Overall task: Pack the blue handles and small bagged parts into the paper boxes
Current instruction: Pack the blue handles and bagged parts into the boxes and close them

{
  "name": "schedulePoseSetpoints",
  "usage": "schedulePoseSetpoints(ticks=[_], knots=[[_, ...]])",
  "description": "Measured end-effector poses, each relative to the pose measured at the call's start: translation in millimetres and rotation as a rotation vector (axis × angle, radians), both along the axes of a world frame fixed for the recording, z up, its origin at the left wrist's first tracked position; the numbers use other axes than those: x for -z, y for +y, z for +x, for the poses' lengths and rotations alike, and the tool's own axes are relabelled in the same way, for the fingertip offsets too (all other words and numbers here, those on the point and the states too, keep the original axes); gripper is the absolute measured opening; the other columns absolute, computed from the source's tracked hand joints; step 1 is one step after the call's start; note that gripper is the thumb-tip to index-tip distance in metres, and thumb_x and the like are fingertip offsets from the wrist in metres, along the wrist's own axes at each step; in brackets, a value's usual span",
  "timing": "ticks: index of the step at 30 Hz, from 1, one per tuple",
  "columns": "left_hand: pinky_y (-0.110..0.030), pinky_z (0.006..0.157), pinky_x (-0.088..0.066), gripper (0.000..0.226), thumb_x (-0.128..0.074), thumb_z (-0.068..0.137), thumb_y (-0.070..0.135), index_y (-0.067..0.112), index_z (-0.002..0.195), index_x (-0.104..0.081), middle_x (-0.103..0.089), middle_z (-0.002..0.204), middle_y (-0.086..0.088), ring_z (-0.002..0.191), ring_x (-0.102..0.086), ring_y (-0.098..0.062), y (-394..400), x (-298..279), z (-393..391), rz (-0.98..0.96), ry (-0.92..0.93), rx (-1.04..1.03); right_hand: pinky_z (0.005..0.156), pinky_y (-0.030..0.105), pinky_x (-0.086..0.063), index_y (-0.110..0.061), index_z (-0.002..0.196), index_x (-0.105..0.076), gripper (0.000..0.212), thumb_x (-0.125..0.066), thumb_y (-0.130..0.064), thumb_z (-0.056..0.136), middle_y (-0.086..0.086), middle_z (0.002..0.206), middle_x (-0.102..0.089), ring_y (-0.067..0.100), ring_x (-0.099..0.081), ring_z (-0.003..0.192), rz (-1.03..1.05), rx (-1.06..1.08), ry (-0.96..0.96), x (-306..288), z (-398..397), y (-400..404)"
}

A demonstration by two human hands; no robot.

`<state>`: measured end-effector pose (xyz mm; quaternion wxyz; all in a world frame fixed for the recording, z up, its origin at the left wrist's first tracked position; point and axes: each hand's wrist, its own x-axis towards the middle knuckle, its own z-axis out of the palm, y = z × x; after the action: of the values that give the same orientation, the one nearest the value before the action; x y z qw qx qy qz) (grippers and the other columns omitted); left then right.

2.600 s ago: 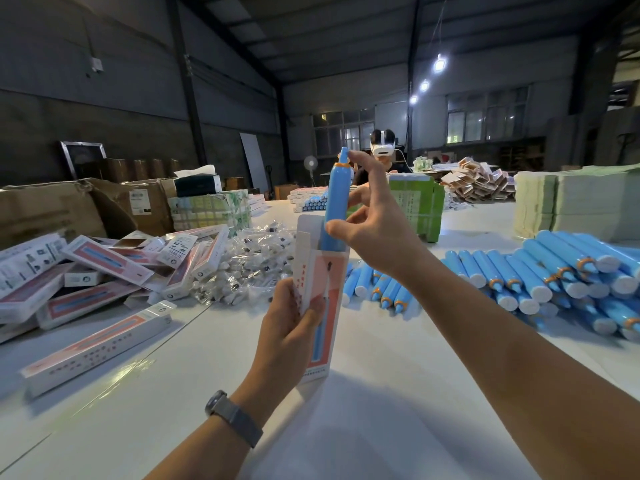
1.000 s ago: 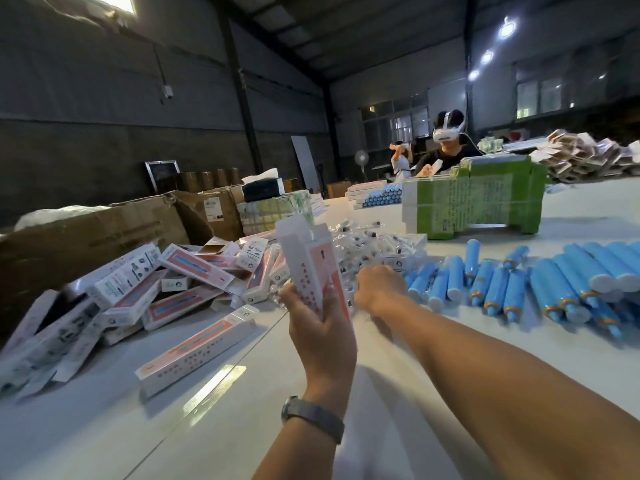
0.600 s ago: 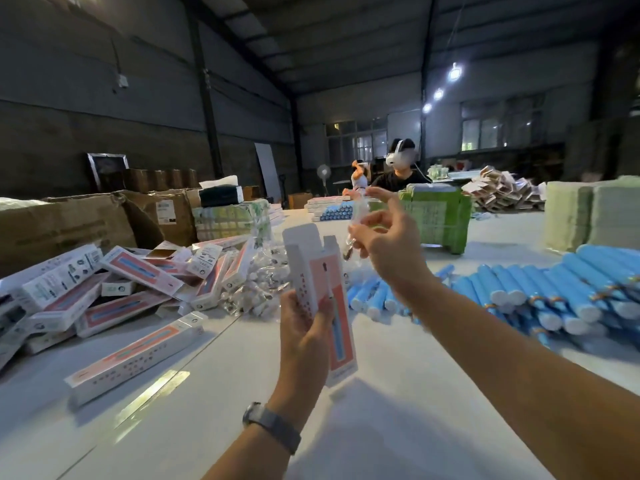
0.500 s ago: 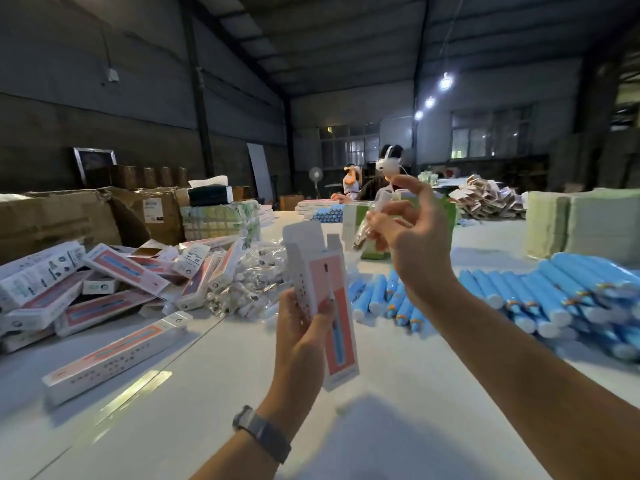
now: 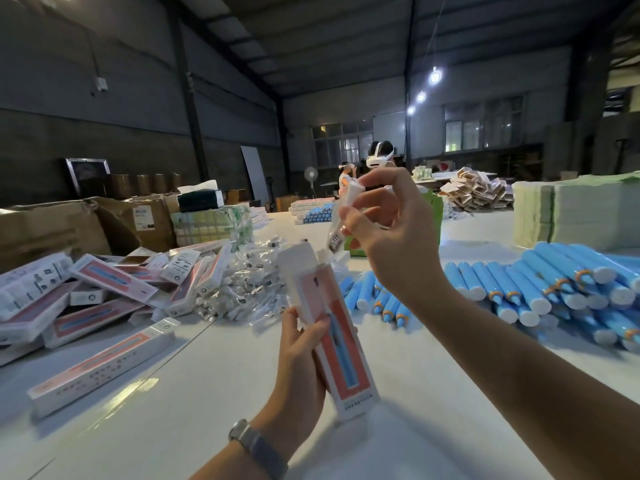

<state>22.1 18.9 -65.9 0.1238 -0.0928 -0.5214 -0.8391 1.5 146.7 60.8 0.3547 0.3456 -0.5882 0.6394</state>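
Observation:
My left hand [image 5: 298, 358] grips a tall white and salmon paper box [image 5: 341, 344] upright above the table, its top flap open. My right hand [image 5: 391, 230] pinches a small clear bag with a white part [image 5: 341, 220] just over the box's open top, the bag's lower end at the opening. A heap of small bagged parts [image 5: 247, 289] lies behind the box. Blue handles [image 5: 540, 289] lie piled on the right, with a few more [image 5: 377, 296] behind my right wrist.
Closed boxes [image 5: 100, 296] are heaped at the left, one [image 5: 100, 367] lying apart near me. Cardboard cartons [image 5: 52, 230] stand behind them. A green carton [image 5: 434, 216] and stacked flat sheets [image 5: 575, 213] sit farther back. A person with a headset sits across the table.
My right hand took a bagged part from the heap, lifted it and now brings it down to the box's open top. The blue handle seen earlier is inside the box.

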Motion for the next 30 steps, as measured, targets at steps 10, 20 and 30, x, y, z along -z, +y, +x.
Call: schedulePoseSetpoints(ticks=[10,20,30], knots=[[-0.038,0.075,-0.059,0.027,-0.058,0.084,0.023,0.02,0.108,-0.045,-0.065,0.095,-0.003,0.087,-0.065,-0.025,-3.4,0.8,1.3,-0.372,0.314,-0.169,0.066,0.023,-0.057,-0.028,0.099,-0.054,0.027,-0.071,-0.012,0.084,-0.014,0.075,-0.064,0.005,-0.066,0.072,0.284,0.24,0.12,7.1,-12.1,1.3],[-0.029,0.072,-0.058,0.026,-0.056,0.083,0.027,0.019,0.104,-0.043,-0.063,0.09,0.006,0.086,-0.065,-0.019,-17.5,2.3,-9.7,-0.448,0.305,-0.332,0.075,0.037,-0.046,-0.023,0.098,-0.073,0.037,-0.047,-0.05,0.095,-0.004,0.115,-0.057,0.017,-0.044,0.108,0.941,0.396,0.203,20.1,-20.2,7.6],[-0.031,0.066,-0.062,0.021,-0.048,0.094,0.049,0.03,0.104,-0.046,-0.066,0.089,0.018,0.081,-0.07,-0.01,-22.3,-8.7,-9.0,-0.552,0.304,-0.556,0.08,0.034,-0.059,-0.035,0.112,-0.046,0.042,-0.065,-0.005,0.089,-0.005,0.104,-0.06,0.016,-0.066,0.091,0.658,-0.131,-0.175,29.0,-24.2,2.6]])
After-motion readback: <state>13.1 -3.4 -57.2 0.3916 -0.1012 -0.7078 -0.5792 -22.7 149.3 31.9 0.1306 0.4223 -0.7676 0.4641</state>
